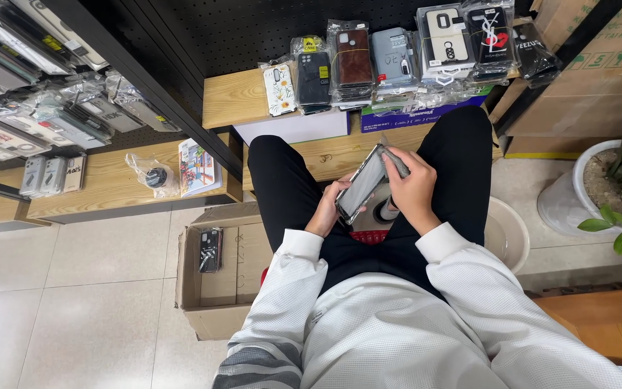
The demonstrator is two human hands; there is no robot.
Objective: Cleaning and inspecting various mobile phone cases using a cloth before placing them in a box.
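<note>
Sitting over the lap, the left hand (325, 209) and right hand (413, 189) clasp closed fingers around a bagged phone case (363, 184), apparently mid-handling, needing steady grip.

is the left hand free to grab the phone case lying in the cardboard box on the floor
Probably not right away. The left hand is gripping the lower end of the clear phone case that the right hand also holds. The cardboard box is open-topped beside the left leg, with nothing covering the dark case inside.
</note>
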